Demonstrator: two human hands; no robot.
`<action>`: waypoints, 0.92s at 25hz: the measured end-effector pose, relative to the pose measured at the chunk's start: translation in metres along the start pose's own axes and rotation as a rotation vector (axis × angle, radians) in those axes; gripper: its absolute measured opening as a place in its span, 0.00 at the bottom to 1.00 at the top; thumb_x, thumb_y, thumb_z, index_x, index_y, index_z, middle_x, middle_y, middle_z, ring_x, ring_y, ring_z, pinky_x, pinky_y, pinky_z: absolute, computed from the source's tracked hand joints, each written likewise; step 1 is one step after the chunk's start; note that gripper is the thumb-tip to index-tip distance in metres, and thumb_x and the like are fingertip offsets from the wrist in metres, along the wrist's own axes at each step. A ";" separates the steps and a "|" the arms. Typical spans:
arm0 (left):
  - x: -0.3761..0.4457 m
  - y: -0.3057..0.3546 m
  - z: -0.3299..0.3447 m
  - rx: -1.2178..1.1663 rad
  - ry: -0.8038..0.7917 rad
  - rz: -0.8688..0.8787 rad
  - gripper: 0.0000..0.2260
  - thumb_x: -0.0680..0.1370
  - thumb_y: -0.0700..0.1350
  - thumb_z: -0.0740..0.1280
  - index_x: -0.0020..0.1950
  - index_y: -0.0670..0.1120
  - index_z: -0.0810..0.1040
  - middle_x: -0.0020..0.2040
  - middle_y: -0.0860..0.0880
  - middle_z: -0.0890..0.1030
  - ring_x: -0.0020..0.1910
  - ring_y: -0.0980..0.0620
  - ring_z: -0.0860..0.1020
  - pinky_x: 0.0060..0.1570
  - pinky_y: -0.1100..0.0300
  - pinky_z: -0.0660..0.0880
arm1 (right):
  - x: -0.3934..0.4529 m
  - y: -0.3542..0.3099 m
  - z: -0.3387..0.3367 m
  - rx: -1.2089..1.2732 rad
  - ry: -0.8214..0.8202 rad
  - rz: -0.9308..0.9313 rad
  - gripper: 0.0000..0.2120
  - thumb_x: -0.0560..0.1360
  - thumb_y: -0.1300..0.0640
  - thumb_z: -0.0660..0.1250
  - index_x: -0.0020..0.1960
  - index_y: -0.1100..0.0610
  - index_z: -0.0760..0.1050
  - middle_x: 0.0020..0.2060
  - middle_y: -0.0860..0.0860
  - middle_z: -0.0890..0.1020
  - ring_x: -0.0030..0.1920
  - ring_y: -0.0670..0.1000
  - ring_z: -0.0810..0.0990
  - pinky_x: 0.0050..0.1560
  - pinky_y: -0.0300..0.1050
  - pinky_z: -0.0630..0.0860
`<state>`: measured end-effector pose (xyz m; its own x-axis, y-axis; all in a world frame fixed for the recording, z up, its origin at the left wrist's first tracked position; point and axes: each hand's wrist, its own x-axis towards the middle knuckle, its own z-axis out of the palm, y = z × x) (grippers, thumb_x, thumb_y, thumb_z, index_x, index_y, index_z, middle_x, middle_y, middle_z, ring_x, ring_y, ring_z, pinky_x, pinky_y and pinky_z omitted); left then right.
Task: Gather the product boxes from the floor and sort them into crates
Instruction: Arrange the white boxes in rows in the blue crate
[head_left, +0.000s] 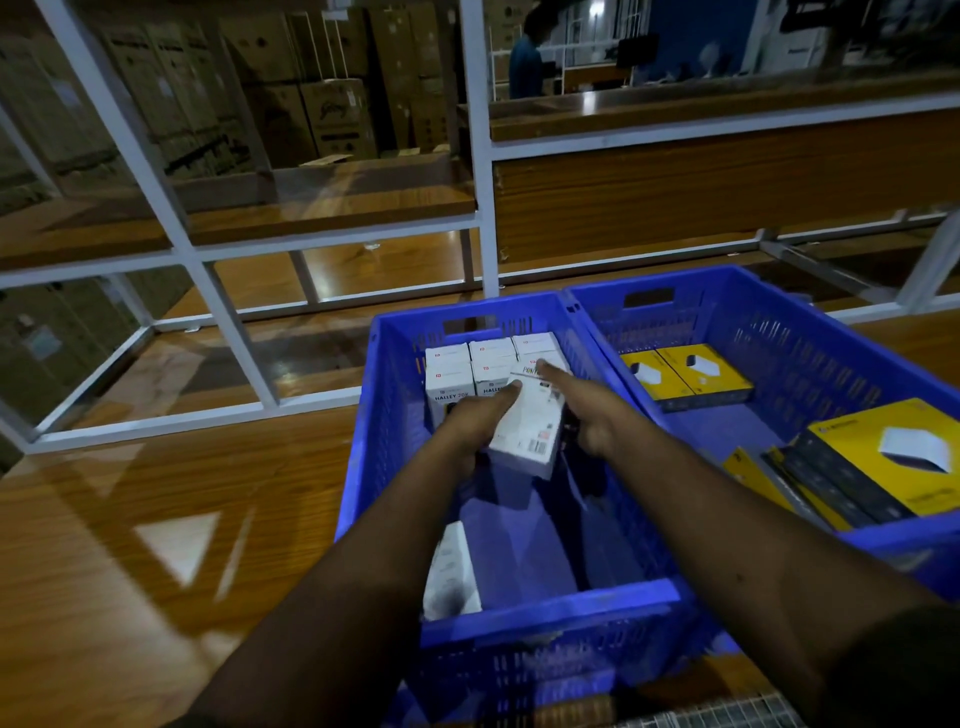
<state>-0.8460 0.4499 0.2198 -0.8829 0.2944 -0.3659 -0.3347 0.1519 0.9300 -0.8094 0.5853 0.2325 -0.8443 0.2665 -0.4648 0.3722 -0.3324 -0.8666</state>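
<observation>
White box (530, 421) gripped by both hands, left (475, 415) and right (587, 410), over blue crate (363, 415).

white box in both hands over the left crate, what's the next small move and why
Probably lower the white box into the gap in front of the standing white boxes: both hands hold it just above that row in the left crate.
</observation>
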 end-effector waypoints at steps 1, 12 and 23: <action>-0.004 0.003 -0.001 -0.019 -0.029 -0.016 0.16 0.78 0.57 0.68 0.59 0.48 0.80 0.55 0.48 0.85 0.51 0.48 0.82 0.39 0.60 0.75 | 0.000 -0.003 0.000 0.043 -0.002 0.012 0.14 0.74 0.44 0.71 0.45 0.56 0.79 0.36 0.53 0.85 0.36 0.53 0.82 0.31 0.42 0.76; -0.005 0.004 -0.027 -0.157 0.049 -0.260 0.32 0.73 0.74 0.56 0.45 0.44 0.75 0.32 0.48 0.75 0.29 0.52 0.71 0.34 0.61 0.72 | -0.003 -0.007 0.008 -0.019 -0.086 -0.464 0.31 0.71 0.57 0.75 0.71 0.55 0.68 0.61 0.54 0.78 0.56 0.54 0.80 0.49 0.49 0.80; -0.013 0.014 -0.033 -0.119 -0.120 -0.199 0.17 0.76 0.50 0.64 0.63 0.47 0.78 0.48 0.46 0.82 0.45 0.48 0.80 0.36 0.58 0.80 | 0.002 0.002 0.015 -0.108 -0.121 -0.492 0.21 0.72 0.63 0.73 0.62 0.57 0.72 0.41 0.54 0.79 0.43 0.54 0.81 0.45 0.49 0.80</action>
<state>-0.8495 0.4173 0.2384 -0.7524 0.3810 -0.5374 -0.5408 0.1085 0.8341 -0.8164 0.5718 0.2322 -0.9658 0.2585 0.0209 -0.0475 -0.0969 -0.9942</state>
